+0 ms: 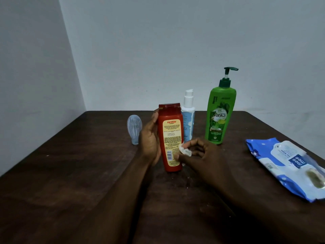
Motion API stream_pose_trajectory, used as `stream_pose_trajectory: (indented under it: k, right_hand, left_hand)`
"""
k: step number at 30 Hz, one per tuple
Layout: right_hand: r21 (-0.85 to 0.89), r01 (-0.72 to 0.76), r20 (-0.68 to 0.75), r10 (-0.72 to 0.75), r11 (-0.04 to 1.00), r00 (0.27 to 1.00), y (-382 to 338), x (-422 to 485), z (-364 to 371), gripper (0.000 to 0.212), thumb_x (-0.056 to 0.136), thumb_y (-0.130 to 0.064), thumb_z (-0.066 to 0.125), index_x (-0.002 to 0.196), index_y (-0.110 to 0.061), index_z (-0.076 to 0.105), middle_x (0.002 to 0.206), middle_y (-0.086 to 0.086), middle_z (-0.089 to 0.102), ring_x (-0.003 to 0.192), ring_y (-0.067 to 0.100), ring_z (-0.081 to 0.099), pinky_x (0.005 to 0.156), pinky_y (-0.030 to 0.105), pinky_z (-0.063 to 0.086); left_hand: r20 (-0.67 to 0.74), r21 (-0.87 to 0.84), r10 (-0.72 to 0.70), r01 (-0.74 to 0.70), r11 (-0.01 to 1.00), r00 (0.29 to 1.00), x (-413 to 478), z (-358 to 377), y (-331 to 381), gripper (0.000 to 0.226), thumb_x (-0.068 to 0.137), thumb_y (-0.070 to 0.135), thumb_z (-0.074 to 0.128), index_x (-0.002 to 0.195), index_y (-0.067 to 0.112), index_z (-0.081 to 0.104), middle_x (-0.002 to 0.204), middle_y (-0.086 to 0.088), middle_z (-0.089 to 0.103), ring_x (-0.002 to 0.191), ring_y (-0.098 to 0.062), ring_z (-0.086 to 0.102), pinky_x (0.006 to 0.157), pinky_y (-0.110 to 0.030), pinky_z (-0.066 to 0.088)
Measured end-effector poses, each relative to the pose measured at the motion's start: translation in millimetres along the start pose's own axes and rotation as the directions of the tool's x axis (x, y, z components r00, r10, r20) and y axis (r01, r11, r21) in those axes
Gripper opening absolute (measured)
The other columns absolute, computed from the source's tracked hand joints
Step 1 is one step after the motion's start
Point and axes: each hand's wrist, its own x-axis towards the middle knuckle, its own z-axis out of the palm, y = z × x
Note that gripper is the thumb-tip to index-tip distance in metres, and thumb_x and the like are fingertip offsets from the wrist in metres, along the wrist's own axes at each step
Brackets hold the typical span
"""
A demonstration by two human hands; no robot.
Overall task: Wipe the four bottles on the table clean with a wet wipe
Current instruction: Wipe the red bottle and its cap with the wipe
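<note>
Red bottle (171, 138) is upright at the middle of the table (70, 173), its yellow back label facing the camera. The left hand (149, 141) curls round its left side. The right hand (202, 155) pinches a crumpled white wipe (185, 151) against the lower label. Behind stand a white bottle (189, 118) and a green bottle (219, 117); a clear bottle (134, 128) stands to the left. The blue pack (288, 166) lies to the right; what is in it cannot be told.

Wipes pack (288, 167) partly beyond right edge
</note>
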Motion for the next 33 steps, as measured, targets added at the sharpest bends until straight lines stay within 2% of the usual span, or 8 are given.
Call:
stream_pose_trajectory:
  k: [3, 8, 13, 19, 22, 24, 28, 33]
  right_hand:
    - [-0.008, 0.003, 0.007, -0.003, 1.000, 1.000, -2, 4, 0, 0.026, 0.071, -0.015, 0.088, 0.089, -0.016, 0.069, 0.089, -0.002, 0.077, 0.078, 0.009, 0.074, 0.074, 0.035, 0.063]
    - [-0.001, 0.022, -0.029, -0.022, 1.000, 0.999, -1, 9, 5, 0.027, 0.068, -0.017, 0.090, 0.086, -0.014, 0.069, 0.085, -0.003, 0.077, 0.076, 0.007, 0.073, 0.071, 0.028, 0.062]
    - [-0.034, 0.047, -0.077, -0.050, 0.998, 0.996, 2, 26, 18, 0.026, 0.069, -0.013, 0.089, 0.084, -0.015, 0.068, 0.084, -0.006, 0.074, 0.072, 0.001, 0.071, 0.061, 0.015, 0.055]
    - [-0.017, 0.049, -0.143, -0.051, 0.999, 0.988, 17, 57, 44, 0.025, 0.071, -0.012, 0.087, 0.084, -0.018, 0.067, 0.084, -0.001, 0.074, 0.074, 0.014, 0.073, 0.072, 0.037, 0.062]
    - [0.000, 0.042, -0.181, -0.041, 0.999, 0.983, 23, 67, 53, 0.024, 0.072, -0.012, 0.087, 0.083, -0.020, 0.067, 0.084, -0.001, 0.074, 0.074, 0.016, 0.073, 0.072, 0.041, 0.062]
    - [0.001, 0.052, -0.208, -0.051, 0.999, 0.977, 25, 72, 58, 0.025, 0.072, -0.012, 0.086, 0.083, -0.022, 0.066, 0.083, -0.003, 0.074, 0.075, 0.015, 0.073, 0.072, 0.043, 0.062]
    - [-0.009, 0.055, -0.254, -0.056, 0.998, 0.966, 25, 80, 66, 0.025, 0.072, -0.009, 0.085, 0.083, -0.020, 0.066, 0.085, -0.003, 0.073, 0.080, 0.014, 0.071, 0.073, 0.043, 0.062]
    - [-0.052, 0.070, -0.292, -0.082, 0.996, 0.953, 25, 85, 72, 0.021, 0.075, -0.009, 0.083, 0.087, -0.017, 0.068, 0.089, -0.004, 0.072, 0.084, 0.008, 0.069, 0.077, 0.034, 0.061]
  left_hand:
    - [0.030, 0.021, 0.036, -0.036, 0.999, 0.999, 1, -2, -1, 0.051, 0.087, 0.027, 0.047, 0.132, 0.004, 0.048, 0.118, -0.018, 0.059, 0.114, -0.035, 0.055, 0.104, -0.053, 0.042]
    - [0.089, 0.259, 0.074, -0.095, 0.961, 0.993, 3, -9, 1, 0.040, 0.082, 0.018, 0.044, 0.120, 0.027, 0.054, 0.105, 0.007, 0.073, 0.101, -0.010, 0.068, 0.085, -0.028, 0.055]
    - [0.052, 0.484, 0.170, -0.174, 0.858, 0.984, 7, -18, 10, 0.036, 0.098, 0.004, 0.044, 0.132, 0.015, 0.048, 0.113, -0.003, 0.064, 0.099, -0.003, 0.067, 0.079, -0.021, 0.054]
    - [-0.050, 0.629, 0.225, -0.145, 0.764, 0.973, 8, -23, 11, 0.050, 0.098, -0.005, 0.042, 0.142, 0.019, 0.044, 0.111, 0.016, 0.062, 0.094, 0.015, 0.062, 0.073, -0.008, 0.050]
    - [-0.068, 0.699, 0.271, -0.148, 0.700, 0.960, 7, -25, 8, 0.054, 0.099, -0.006, 0.043, 0.146, 0.020, 0.040, 0.112, 0.024, 0.055, 0.096, 0.025, 0.055, 0.074, -0.002, 0.046]
    - [-0.104, 0.743, 0.306, -0.131, 0.656, 0.946, 8, -27, 6, 0.055, 0.099, -0.003, 0.047, 0.147, 0.022, 0.042, 0.113, 0.022, 0.057, 0.098, 0.024, 0.054, 0.079, -0.004, 0.048]
    - [-0.162, 0.805, 0.307, -0.055, 0.591, 0.938, 12, -29, 0, 0.053, 0.097, 0.001, 0.054, 0.145, 0.023, 0.045, 0.128, 0.003, 0.063, 0.108, 0.002, 0.057, 0.095, -0.023, 0.050]
    - [-0.161, 0.844, 0.240, 0.007, 0.536, 0.957, 14, -33, -7, 0.057, 0.098, 0.005, 0.056, 0.149, 0.025, 0.040, 0.136, 0.001, 0.061, 0.121, -0.009, 0.058, 0.095, -0.021, 0.045]
